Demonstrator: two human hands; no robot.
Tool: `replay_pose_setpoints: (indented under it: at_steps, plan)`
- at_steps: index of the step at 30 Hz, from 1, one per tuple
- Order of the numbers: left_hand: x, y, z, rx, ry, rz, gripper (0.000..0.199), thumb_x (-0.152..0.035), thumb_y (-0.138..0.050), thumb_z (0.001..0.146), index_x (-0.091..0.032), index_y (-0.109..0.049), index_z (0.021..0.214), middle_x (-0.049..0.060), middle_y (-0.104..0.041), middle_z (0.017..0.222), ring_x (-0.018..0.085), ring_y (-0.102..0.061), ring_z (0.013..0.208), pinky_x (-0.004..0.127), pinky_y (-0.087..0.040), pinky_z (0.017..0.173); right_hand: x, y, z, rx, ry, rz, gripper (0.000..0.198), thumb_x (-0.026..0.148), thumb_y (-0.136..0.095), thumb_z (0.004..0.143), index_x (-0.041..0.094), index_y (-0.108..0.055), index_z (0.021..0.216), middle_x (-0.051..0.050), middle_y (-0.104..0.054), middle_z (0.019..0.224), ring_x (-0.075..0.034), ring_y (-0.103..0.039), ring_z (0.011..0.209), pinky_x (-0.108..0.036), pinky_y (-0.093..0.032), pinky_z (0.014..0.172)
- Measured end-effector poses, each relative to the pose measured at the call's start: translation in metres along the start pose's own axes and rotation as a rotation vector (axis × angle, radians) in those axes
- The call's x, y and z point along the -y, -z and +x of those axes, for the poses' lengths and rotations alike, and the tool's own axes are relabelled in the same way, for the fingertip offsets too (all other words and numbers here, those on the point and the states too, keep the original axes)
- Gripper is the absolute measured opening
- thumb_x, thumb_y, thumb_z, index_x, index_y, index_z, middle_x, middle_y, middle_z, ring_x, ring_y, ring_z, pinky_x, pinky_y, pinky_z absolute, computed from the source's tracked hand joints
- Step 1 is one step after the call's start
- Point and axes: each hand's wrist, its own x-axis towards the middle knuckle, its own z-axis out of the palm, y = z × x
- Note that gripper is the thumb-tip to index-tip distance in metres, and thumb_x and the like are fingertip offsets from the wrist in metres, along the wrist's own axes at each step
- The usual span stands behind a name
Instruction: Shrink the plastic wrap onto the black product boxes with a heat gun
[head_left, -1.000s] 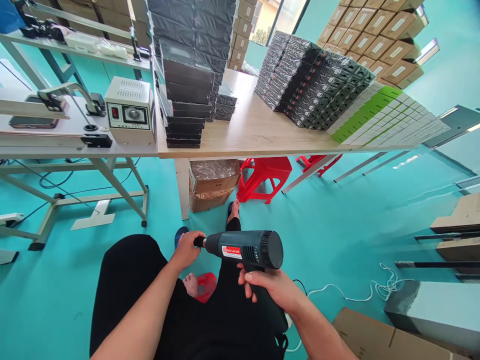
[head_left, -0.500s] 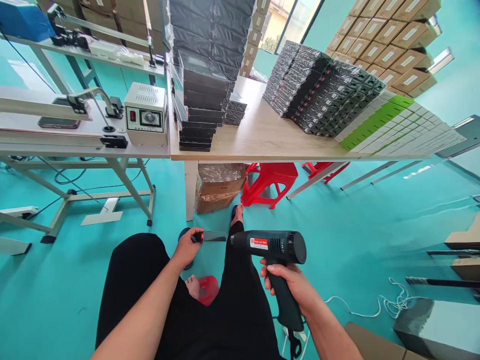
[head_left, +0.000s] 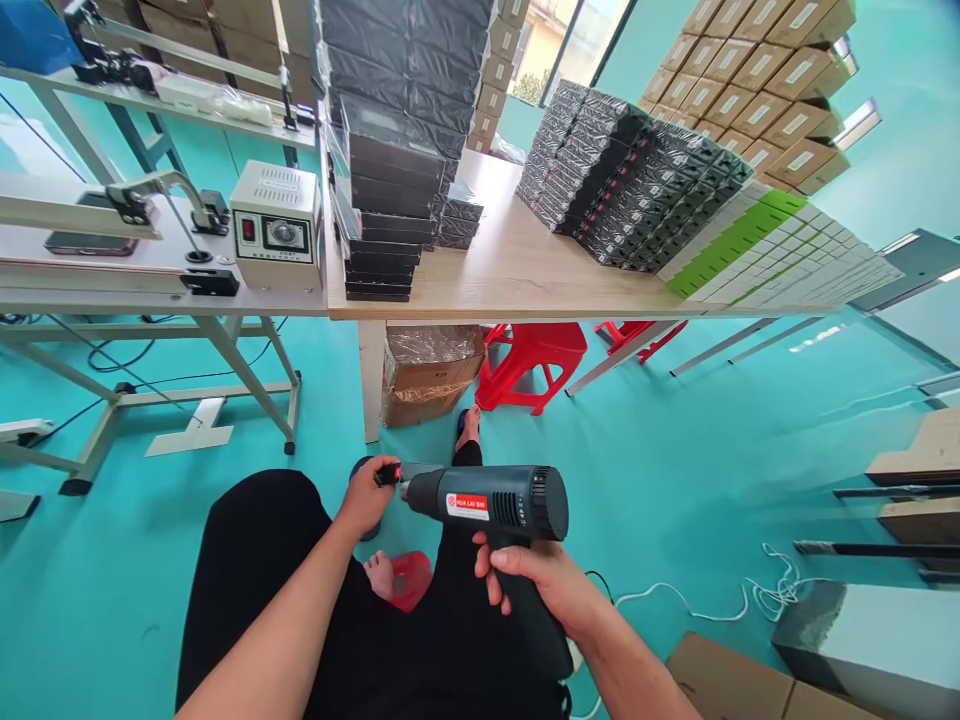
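My right hand [head_left: 551,578] is wrapped round the handle of a dark heat gun [head_left: 506,503] with a red and white label. The gun lies level over my right leg, its nozzle pointing left. Between the fingers of my left hand [head_left: 366,498] is a thin black box [head_left: 389,473] with a red mark, seen nearly edge-on. The nozzle is close beside the box and overlaps its right part in view; whether they touch I cannot tell. Part of the box is hidden behind the gun and my fingers.
Ahead is a wooden table [head_left: 517,285] with stacks of film-wrapped black boxes [head_left: 405,150] and green-and-white boxes [head_left: 772,250]. At left stands a sealing machine with a control box [head_left: 276,228]. A carton [head_left: 431,375] and a red stool [head_left: 532,365] are below. A white cable [head_left: 701,612] trails on the floor.
The heat gun has moved left in my right hand, its nozzle now overlapping the box in view. My left hand keeps hold of the box, and the view has shifted slightly.
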Motion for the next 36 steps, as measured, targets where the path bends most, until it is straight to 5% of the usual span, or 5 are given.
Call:
replay_pose_setpoints:
  at_steps: [2, 8, 24, 30, 36]
  plan:
    - [0.002, 0.0, 0.002, -0.024, 0.016, -0.009, 0.039, -0.014, -0.056, 0.064, -0.022, -0.064, 0.101, 0.003, -0.065, 0.105, 0.022, -0.057, 0.097, 0.034, -0.042, 0.089, -0.002, 0.003, -0.002, 0.028, 0.01, 0.014, 0.032, 0.027, -0.064, 0.074, 0.012, -0.063, 0.102, -0.008, -0.067, 0.084, -0.016, -0.061, 0.061, -0.028, -0.047, 0.052]
    - [0.003, 0.002, 0.003, -0.017, 0.026, 0.02, 0.039, -0.016, -0.055, 0.067, -0.022, -0.063, 0.105, 0.004, -0.064, 0.105, 0.02, -0.057, 0.09, 0.032, -0.042, 0.081, -0.002, 0.023, -0.002, -0.363, 0.032, 0.062, 0.028, 0.029, -0.061, 0.077, 0.011, -0.063, 0.098, -0.007, -0.066, 0.077, -0.014, -0.059, 0.059, -0.025, -0.048, 0.05]
    - [-0.001, 0.0, 0.002, -0.031, -0.062, -0.004, 0.038, -0.011, -0.052, 0.065, -0.023, -0.063, 0.1, 0.005, -0.064, 0.114, 0.023, -0.057, 0.106, 0.036, -0.039, 0.095, 0.0, 0.023, 0.002, -0.312, 0.019, 0.02, 0.027, 0.028, -0.06, 0.077, 0.012, -0.062, 0.099, -0.006, -0.066, 0.078, -0.014, -0.059, 0.059, -0.025, -0.047, 0.05]
    - [0.0, -0.005, 0.003, 0.013, -0.106, 0.053, 0.038, -0.011, -0.055, 0.063, -0.022, -0.064, 0.099, 0.006, -0.063, 0.115, 0.024, -0.056, 0.107, 0.037, -0.04, 0.095, -0.007, -0.007, 0.001, -0.005, 0.019, 0.06, 0.031, 0.027, -0.063, 0.075, 0.012, -0.064, 0.101, -0.007, -0.067, 0.082, -0.014, -0.061, 0.059, -0.025, -0.048, 0.051]
    - [0.002, 0.001, 0.0, -0.014, -0.068, 0.056, 0.041, -0.01, -0.05, 0.063, -0.022, -0.064, 0.099, 0.005, -0.064, 0.114, 0.023, -0.056, 0.107, 0.037, -0.038, 0.097, -0.004, -0.006, 0.009, -0.209, 0.02, 0.032, 0.029, 0.029, -0.063, 0.076, 0.011, -0.064, 0.1, -0.007, -0.067, 0.08, -0.014, -0.06, 0.06, -0.027, -0.048, 0.053]
